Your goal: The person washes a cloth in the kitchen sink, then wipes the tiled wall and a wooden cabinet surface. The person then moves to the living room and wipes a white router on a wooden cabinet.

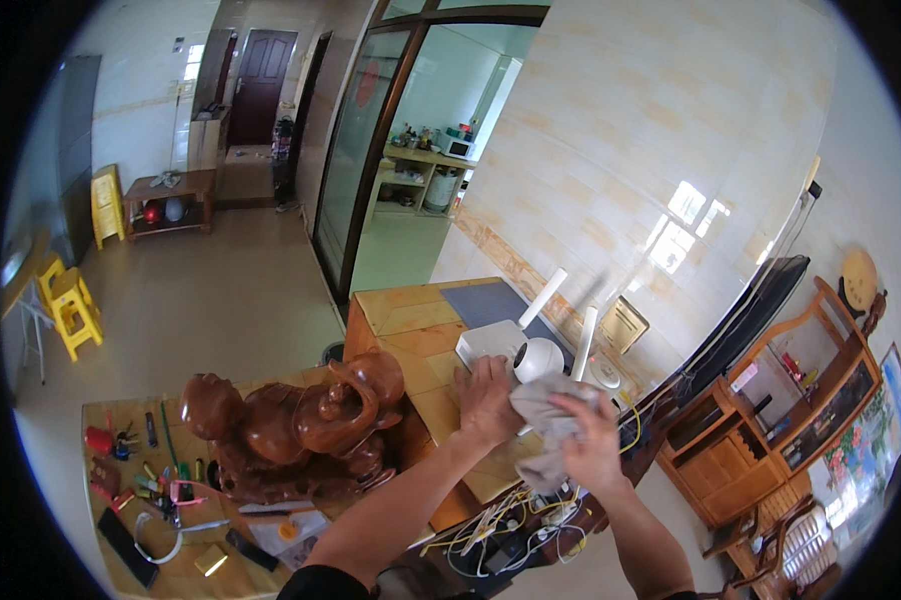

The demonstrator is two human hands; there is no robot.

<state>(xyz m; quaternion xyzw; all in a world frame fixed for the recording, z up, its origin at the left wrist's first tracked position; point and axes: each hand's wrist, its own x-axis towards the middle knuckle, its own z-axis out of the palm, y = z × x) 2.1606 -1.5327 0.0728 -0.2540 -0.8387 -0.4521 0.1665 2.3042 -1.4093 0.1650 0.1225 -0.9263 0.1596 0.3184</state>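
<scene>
My right hand (594,444) grips a crumpled grey cloth (546,420), slightly blurred, above the wooden cabinet top (413,330). My left hand (488,399) is at the near edge of a white router (488,341), fingers bent over that edge; whether it grips the router is hidden. Two white antennas rise behind, one of them (543,298) tilted to the right. Between the router and the cloth sits a round white camera (538,359), partly covered by the cloth. A round white device (604,371) lies beyond the cloth, near the wall.
A carved wooden statue (285,427) lies left of my forearms. Small items, including a black remote control (127,547), crowd the lower table (94,480). Tangled cables (525,529) hang below the cabinet edge. A grey mat (488,304) lies behind the router, beside the tiled wall (615,150).
</scene>
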